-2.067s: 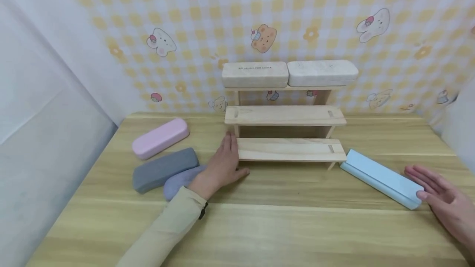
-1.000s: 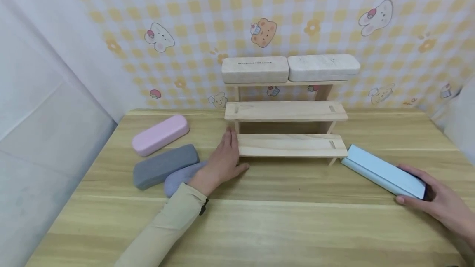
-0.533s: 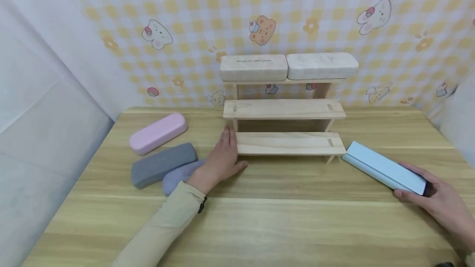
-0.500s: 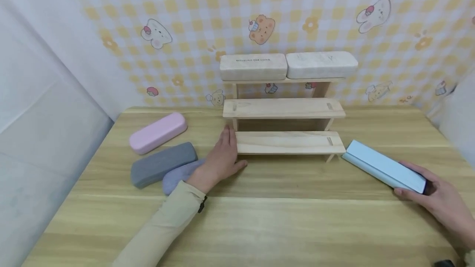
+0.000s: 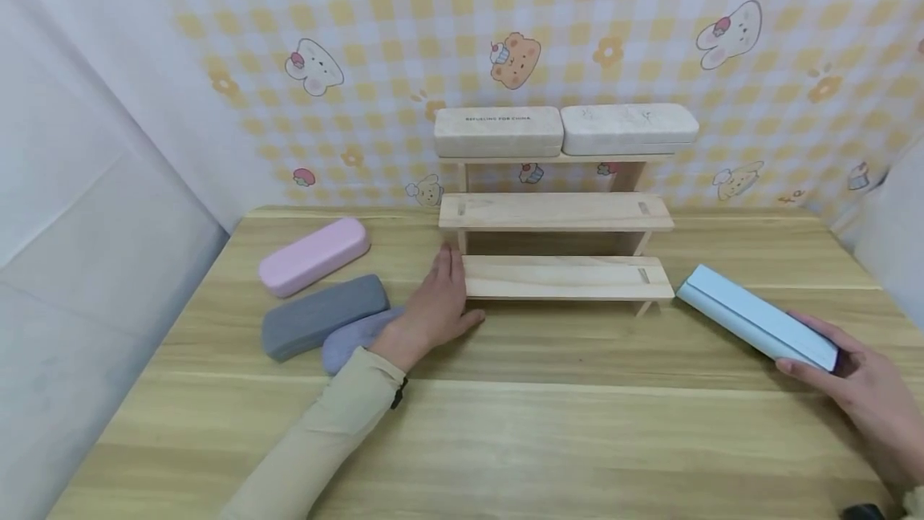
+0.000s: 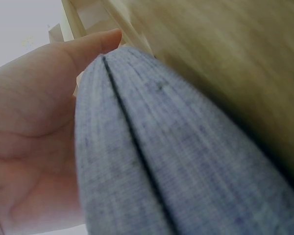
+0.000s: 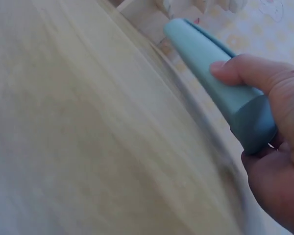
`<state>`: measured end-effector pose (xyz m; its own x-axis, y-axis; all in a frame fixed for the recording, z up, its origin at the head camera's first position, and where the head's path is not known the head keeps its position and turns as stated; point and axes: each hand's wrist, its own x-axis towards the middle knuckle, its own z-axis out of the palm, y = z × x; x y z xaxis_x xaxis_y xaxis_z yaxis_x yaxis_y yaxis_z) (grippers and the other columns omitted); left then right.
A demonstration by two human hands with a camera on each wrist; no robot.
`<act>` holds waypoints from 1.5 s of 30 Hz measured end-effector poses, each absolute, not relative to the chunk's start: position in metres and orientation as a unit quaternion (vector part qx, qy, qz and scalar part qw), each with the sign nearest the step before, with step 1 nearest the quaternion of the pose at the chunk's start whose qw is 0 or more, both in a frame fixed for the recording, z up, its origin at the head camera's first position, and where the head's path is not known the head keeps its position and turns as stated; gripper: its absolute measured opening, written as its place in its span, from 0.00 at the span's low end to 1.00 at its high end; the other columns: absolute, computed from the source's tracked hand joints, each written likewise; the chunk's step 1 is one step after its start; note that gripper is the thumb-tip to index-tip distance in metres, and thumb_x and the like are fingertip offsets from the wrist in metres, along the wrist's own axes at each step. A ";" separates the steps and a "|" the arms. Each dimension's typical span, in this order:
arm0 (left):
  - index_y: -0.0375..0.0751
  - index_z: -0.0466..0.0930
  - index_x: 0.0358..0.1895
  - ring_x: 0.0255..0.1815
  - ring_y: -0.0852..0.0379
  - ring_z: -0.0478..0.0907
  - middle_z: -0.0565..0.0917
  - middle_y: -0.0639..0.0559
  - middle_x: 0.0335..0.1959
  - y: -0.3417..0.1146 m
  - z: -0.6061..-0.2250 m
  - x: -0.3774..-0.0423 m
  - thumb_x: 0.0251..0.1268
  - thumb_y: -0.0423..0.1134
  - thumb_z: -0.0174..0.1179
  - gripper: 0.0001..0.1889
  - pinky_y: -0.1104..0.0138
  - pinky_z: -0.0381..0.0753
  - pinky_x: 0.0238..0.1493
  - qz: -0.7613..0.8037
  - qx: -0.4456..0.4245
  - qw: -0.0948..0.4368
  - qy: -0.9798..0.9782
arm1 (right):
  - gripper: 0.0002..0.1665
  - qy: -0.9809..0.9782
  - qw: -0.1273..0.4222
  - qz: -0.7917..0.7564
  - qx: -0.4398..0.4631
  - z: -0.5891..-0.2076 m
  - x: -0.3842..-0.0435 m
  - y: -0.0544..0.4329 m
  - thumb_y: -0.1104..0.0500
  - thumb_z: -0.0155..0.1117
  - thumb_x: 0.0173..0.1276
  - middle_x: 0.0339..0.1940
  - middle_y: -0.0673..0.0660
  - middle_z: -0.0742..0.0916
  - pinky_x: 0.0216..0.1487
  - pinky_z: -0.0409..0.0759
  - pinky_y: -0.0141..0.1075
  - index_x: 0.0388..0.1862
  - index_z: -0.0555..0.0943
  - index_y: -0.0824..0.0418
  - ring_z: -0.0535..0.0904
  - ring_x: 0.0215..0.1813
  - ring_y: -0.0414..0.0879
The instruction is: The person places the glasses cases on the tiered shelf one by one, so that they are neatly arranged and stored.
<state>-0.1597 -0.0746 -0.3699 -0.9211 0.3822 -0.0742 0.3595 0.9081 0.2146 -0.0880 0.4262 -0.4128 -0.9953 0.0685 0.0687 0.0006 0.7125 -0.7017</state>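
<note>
- Right hand [image 5: 862, 392] gripping the near end of the light blue case [image 5: 754, 318], thumb on one long side, fingers curled round the other.
- Light blue case slanted across the right part of the wooden table [image 5: 549, 440], far end just beside the right foot of the stepped wooden rack [image 5: 556, 211]; whether raised off the table or resting on it, cannot tell.
- In the right wrist view, thumb [image 7: 245, 68] pressed on top of the case, near end tucked into the palm.
- Left hand [image 5: 433, 311] flat on the table, fingers straight and together, holding nothing, fingertips against the left end of the rack's lowest step.
- Lavender case [image 5: 354, 335] lying under the left wrist, close against the palm in the left wrist view.
- Grey case [image 5: 321, 326] just left of the lavender one, pink case [image 5: 314, 255] behind it.
- Two beige cases [image 5: 498, 131] side by side on the top step.
</note>
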 end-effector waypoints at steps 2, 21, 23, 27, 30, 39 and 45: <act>0.18 0.37 0.68 0.71 0.36 0.41 0.40 0.23 0.69 -0.075 -0.369 -0.160 0.62 0.52 0.59 0.51 0.57 0.53 0.68 0.102 0.190 0.059 0.975 | 0.41 -0.915 0.061 0.400 -0.007 -0.410 -0.089 0.426 0.62 0.65 0.62 0.63 0.41 0.68 0.41 0.58 0.12 0.72 0.61 0.49 0.61 0.51 0.25; 0.17 0.38 0.68 0.71 0.36 0.41 0.42 0.22 0.68 -0.074 -0.364 -0.161 0.61 0.51 0.61 0.51 0.57 0.51 0.68 0.106 0.196 0.049 0.974 | 0.43 -0.890 0.117 0.437 0.061 -0.352 -0.109 0.400 0.75 0.63 0.58 0.59 0.46 0.68 0.42 0.65 0.12 0.71 0.62 0.55 0.65 0.52 0.33; 0.17 0.38 0.68 0.71 0.36 0.41 0.42 0.22 0.69 -0.074 -0.364 -0.161 0.61 0.51 0.61 0.51 0.58 0.51 0.68 0.106 0.198 0.047 0.973 | 0.43 -0.890 0.115 0.436 0.068 -0.345 -0.112 0.395 0.75 0.63 0.58 0.60 0.47 0.69 0.42 0.66 0.12 0.71 0.62 0.56 0.66 0.51 0.34; 0.16 0.39 0.67 0.71 0.36 0.41 0.42 0.22 0.69 -0.074 -0.365 -0.160 0.61 0.52 0.61 0.51 0.57 0.52 0.68 0.104 0.201 0.044 0.973 | 0.43 -0.893 0.110 0.429 0.075 -0.335 -0.116 0.383 0.73 0.65 0.58 0.59 0.46 0.70 0.41 0.67 0.12 0.71 0.63 0.55 0.66 0.50 0.33; 0.16 0.40 0.67 0.71 0.35 0.43 0.43 0.21 0.68 -0.074 -0.366 -0.159 0.60 0.52 0.61 0.51 0.56 0.55 0.67 0.105 0.201 0.041 0.973 | 0.43 -0.899 0.102 0.418 0.082 -0.329 -0.118 0.372 0.70 0.66 0.58 0.58 0.46 0.69 0.40 0.67 0.12 0.71 0.63 0.53 0.66 0.49 0.32; 0.16 0.39 0.67 0.71 0.35 0.43 0.43 0.21 0.68 -0.080 -0.366 -0.159 0.60 0.51 0.62 0.51 0.57 0.53 0.68 0.102 0.192 0.030 0.976 | 0.41 -0.877 0.080 0.454 0.133 -0.316 -0.141 0.333 0.72 0.66 0.57 0.61 0.48 0.71 0.41 0.70 0.16 0.69 0.65 0.57 0.69 0.50 0.37; 0.16 0.39 0.67 0.70 0.34 0.43 0.43 0.21 0.68 -0.078 -0.369 -0.157 0.61 0.52 0.61 0.52 0.57 0.53 0.68 0.098 0.202 0.036 0.974 | 0.40 -0.876 0.070 0.450 0.159 -0.305 -0.152 0.306 0.70 0.67 0.57 0.63 0.46 0.71 0.41 0.70 0.17 0.68 0.67 0.55 0.70 0.50 0.37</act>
